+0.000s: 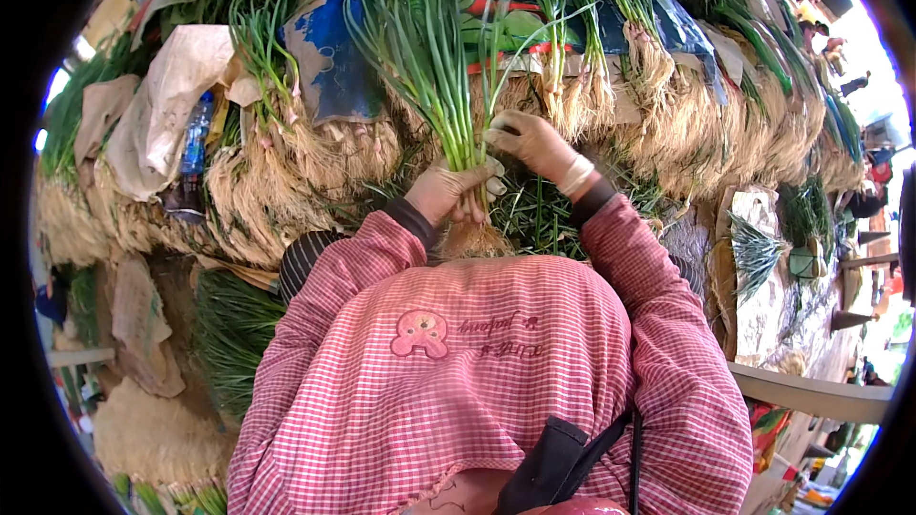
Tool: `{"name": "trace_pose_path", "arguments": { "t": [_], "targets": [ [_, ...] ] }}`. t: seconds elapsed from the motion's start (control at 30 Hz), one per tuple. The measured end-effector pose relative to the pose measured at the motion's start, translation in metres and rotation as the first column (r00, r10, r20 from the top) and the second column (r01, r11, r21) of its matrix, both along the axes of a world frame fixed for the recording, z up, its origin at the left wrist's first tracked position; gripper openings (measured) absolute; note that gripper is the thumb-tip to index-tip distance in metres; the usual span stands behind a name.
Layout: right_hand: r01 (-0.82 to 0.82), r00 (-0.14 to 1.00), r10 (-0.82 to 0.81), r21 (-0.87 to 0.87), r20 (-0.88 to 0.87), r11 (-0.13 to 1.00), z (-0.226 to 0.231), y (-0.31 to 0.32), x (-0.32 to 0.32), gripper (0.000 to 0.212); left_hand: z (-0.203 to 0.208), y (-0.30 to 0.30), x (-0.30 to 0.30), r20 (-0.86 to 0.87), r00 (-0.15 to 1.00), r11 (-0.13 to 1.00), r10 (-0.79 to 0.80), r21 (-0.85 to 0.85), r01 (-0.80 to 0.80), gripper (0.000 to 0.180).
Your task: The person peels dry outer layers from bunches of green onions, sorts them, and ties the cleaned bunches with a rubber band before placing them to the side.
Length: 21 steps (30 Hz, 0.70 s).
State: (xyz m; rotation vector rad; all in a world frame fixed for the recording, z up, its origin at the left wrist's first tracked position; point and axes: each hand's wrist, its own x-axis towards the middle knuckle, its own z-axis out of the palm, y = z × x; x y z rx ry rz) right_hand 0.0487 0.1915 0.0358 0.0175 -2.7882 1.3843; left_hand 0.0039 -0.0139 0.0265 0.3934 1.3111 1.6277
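My left hand (pixel 447 188) is wrapped round the lower stalks of a bunch of green onions (pixel 448 100), in front of my chest. The long green leaves fan upward and away, while pale roots (pixel 474 240) hang below the fist. At the right side of the bunch, my right hand (pixel 534 143) has its fingers curled and pinched together against the stalks. Whatever lies between those fingertips is too hidden to make out. Both hands seem to wear thin pale gloves, with a light band at the right wrist.
Rows of green onions with bushy roots (pixel 706 138) lie ahead, partly over blue and printed sacks (pixel 329 48). A plastic bottle (pixel 197 138) stands among them at left. Loose green leaves (pixel 544 215) are heaped below my hands. More onions (pixel 234 334) lie at lower left.
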Motion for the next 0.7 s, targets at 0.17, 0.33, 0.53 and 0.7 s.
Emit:
{"name": "trace_pose_path", "arguments": {
  "t": [0.17,0.33,0.53,0.7],
  "targets": [
    [-0.084,0.992,0.033,0.458,0.119,0.885,-0.029,0.019,0.010,0.021,0.015,-0.014,-0.017,0.126,0.974,0.941,0.187,0.263,-0.215,0.021],
    [0.639,0.764,-0.606,0.390,-0.222,0.662,-0.018,0.087,-0.031,0.046,0.006,-0.022,-0.025,0.351,0.924,0.808,0.151,0.495,-0.320,0.041],
    [0.466,0.850,-0.519,0.328,0.090,0.821,-0.001,0.088,-0.050,0.029,-0.021,-0.003,-0.041,0.382,0.921,0.724,-0.078,0.656,-0.211,0.049],
    [0.238,0.971,-0.231,0.310,-0.061,0.920,0.011,-0.022,0.023,0.028,0.010,-0.002,-0.027,0.111,0.990,0.978,0.081,0.181,-0.100,0.024]
  ]
}}
